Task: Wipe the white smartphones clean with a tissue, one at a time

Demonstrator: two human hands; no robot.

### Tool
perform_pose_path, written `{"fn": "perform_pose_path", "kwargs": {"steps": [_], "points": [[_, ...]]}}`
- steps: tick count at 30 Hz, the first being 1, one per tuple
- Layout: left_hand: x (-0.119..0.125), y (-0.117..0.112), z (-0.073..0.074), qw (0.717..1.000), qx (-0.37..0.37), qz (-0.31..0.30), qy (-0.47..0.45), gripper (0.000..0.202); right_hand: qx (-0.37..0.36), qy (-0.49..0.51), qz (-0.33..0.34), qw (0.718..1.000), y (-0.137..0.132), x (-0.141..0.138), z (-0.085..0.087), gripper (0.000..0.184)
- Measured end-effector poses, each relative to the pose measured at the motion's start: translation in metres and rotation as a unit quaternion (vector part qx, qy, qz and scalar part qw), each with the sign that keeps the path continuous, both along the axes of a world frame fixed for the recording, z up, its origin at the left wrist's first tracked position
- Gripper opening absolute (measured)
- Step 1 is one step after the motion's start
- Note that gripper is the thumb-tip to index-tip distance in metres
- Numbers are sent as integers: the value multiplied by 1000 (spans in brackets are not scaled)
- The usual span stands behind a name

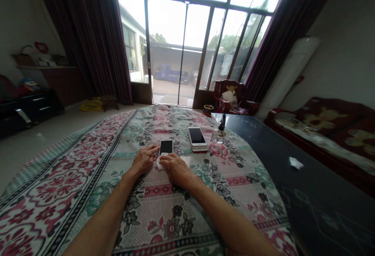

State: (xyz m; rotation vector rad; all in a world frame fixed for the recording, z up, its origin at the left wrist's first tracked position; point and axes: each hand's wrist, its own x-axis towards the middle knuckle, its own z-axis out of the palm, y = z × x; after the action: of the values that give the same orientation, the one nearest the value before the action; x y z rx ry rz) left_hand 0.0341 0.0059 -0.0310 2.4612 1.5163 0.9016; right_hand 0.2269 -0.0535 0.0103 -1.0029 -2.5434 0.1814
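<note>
A white-framed smartphone (166, 146) with a dark screen lies on the patterned tablecloth. My left hand (144, 159) is closed at its left edge, with the fingertips on the frame. My right hand (176, 169) pinches a crumpled white tissue (159, 163) against the phone's lower end, hiding that part of it. Just right of this hand, a pale flat piece (186, 161) shows in part; its kind is unclear. Farther right rests a stack of white smartphones (197, 137), screen up on top. Beside the stack stands a clear spray bottle (218, 134) with a black nozzle.
The floral tablecloth (105, 193) covers the round table. On the right is a dark low table (310, 193) with a crumpled white tissue (295, 163) on it. A wooden sofa (322, 117) and an armchair (230, 92) stand beyond. Glass doors (170, 52) are straight ahead.
</note>
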Motion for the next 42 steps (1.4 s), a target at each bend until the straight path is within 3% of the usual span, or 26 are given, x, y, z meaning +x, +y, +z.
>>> {"fn": "perform_pose_path", "kwargs": {"steps": [7, 12, 16, 19, 25, 33, 42], "points": [[0, 0, 0, 1000, -11, 2, 3, 51, 13, 2, 37, 999, -6, 3, -1, 20], [-1, 0, 4, 999, -32, -12, -4, 52, -22, 34, 58, 998, 4, 10, 8, 27], [0, -1, 5, 999, -33, -5, -8, 54, -4, 91, -58, 994, 32, 13, 18, 36], [1, -2, 3, 999, -31, 2, -7, 53, -9, 69, -127, 989, 57, 11, 22, 37], [1, -3, 5, 1000, -28, 3, -9, 54, -25, -5, -157, 987, 81, 2, 16, 34], [1, -2, 6, 999, -34, 1, -25, 56, -17, 5, -126, 992, 63, 6, -3, 41], [1, -2, 5, 999, -36, 4, -16, 55, 10, 9, -83, 996, 23, 10, -1, 35]]}}
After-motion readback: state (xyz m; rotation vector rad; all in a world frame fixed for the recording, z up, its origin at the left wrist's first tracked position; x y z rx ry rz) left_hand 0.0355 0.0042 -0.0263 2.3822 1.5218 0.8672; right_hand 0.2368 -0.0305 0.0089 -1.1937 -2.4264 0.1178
